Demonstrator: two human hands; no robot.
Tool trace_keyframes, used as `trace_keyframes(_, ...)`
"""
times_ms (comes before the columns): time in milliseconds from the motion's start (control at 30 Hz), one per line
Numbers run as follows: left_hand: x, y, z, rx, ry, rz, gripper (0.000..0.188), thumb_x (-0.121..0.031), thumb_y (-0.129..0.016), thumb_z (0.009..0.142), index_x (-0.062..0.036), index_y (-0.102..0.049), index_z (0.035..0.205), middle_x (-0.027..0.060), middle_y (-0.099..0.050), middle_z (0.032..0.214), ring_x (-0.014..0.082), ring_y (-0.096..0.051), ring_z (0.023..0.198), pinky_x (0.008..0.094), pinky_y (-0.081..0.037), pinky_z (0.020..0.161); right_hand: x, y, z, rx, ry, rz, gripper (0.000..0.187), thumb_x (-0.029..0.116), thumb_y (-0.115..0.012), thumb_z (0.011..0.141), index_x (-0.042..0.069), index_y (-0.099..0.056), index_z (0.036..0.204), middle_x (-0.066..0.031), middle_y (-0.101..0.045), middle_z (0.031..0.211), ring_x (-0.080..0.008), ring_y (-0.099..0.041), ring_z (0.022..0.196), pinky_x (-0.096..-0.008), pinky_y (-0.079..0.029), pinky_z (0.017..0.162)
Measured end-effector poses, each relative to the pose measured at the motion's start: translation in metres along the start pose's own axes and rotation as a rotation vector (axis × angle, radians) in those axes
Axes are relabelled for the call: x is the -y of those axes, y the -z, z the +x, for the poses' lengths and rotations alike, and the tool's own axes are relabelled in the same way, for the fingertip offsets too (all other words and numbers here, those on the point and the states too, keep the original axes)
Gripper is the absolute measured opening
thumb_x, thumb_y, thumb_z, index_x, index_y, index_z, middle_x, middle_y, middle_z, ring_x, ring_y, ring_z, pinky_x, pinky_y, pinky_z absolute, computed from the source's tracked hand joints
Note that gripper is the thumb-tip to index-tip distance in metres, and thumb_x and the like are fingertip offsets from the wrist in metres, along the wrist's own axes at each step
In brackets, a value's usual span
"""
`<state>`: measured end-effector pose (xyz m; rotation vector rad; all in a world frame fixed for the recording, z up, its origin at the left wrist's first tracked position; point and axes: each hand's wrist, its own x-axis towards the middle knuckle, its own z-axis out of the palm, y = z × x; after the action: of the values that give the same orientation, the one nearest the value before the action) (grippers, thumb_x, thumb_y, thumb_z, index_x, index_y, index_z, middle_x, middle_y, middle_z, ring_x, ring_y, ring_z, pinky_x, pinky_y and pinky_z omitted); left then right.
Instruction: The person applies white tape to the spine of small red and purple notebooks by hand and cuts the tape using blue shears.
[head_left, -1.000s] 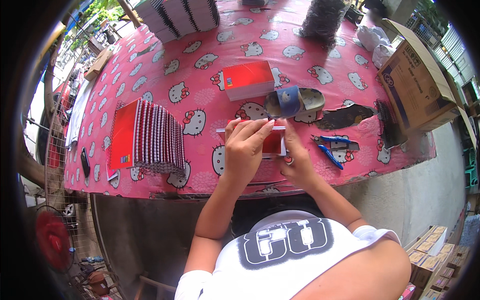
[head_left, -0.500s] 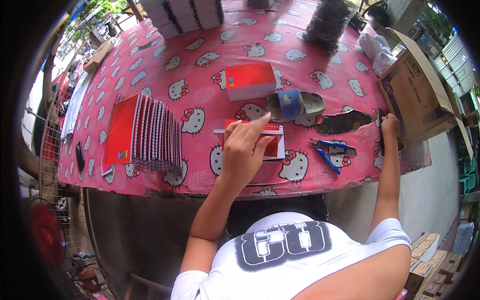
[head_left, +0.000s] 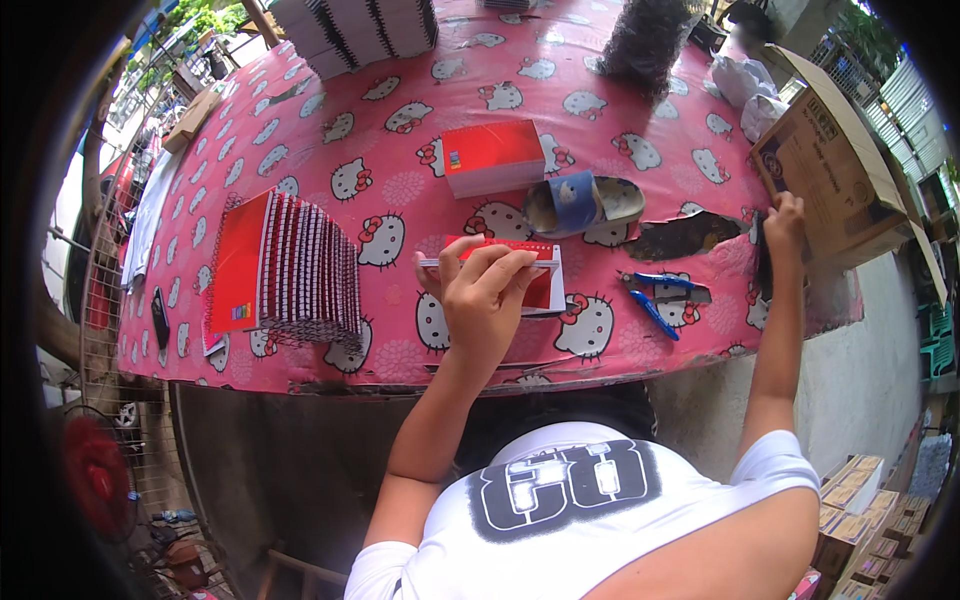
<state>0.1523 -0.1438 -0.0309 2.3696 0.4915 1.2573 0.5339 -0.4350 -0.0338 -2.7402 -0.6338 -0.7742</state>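
Pinching red notebook [head_left: 520, 275] with left hand [head_left: 480, 300] near pink table's [head_left: 330, 130] front edge; right hand [head_left: 785, 215] far right, seemingly gripping cardboard box [head_left: 830, 170].

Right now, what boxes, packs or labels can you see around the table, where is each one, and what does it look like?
Cardboard box: right end of the table, brown, open flaps, dark round mark on its side; the right hand reaches to it.
Red pack: table centre, flat rectangular block, red top with a small coloured label, white sides.
Red booklet: under the left hand, red cover, white edge.
Cartons: ground at lower right, brown, stacked.
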Motion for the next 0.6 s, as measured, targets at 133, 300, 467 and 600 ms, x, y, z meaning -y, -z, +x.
trace_keyframes(133,-0.003,0.003,0.004,0.016,0.027,-0.048,0.020,-0.016,-0.082,0.071,-0.0111,-0.074,0.089,0.0012,-0.070,0.086,0.0221,-0.056,0.093,0.0339,-0.042,0.087,0.158,0.042,-0.067,0.148,0.455,0.707,0.026,-0.004,-0.069,0.078,0.004,-0.069,0.103,-0.0105,-0.067,0.089,-0.0218,-0.065,0.078,-0.0326,-0.052,0.067)
trace_keyframes(300,-0.006,0.005,0.008,0.029,0.021,-0.059,0.020,-0.014,-0.082,0.071,-0.0089,-0.074,0.088,0.0002,-0.070,0.085,0.0200,-0.056,0.092,0.0323,-0.043,0.084,0.246,0.083,-0.111,0.325,0.440,1.156,0.023,-0.001,-0.074,0.072,0.006,-0.072,0.093,-0.0072,-0.065,0.087,-0.0202,-0.065,0.075,-0.0302,-0.052,0.065)
trace_keyframes(467,-0.004,0.006,0.004,0.047,0.056,-0.090,0.018,-0.016,-0.081,0.071,-0.0108,-0.074,0.088,0.0004,-0.070,0.085,0.0215,-0.055,0.091,0.0333,-0.043,0.084,0.246,0.080,-0.104,0.282,0.459,1.091,0.024,-0.006,-0.074,0.071,0.003,-0.070,0.093,-0.0079,-0.064,0.090,-0.0184,-0.064,0.080,-0.0294,-0.052,0.071)
trace_keyframes(600,-0.002,0.004,0.001,0.029,0.059,-0.122,0.018,-0.016,-0.081,0.072,-0.0120,-0.074,0.089,-0.0001,-0.070,0.085,0.0216,-0.054,0.090,0.0329,-0.043,0.084,0.251,0.080,-0.102,0.418,0.470,1.179,0.023,-0.006,-0.073,0.071,0.003,-0.069,0.092,-0.0078,-0.060,0.089,-0.0202,-0.063,0.078,-0.0305,-0.052,0.071)
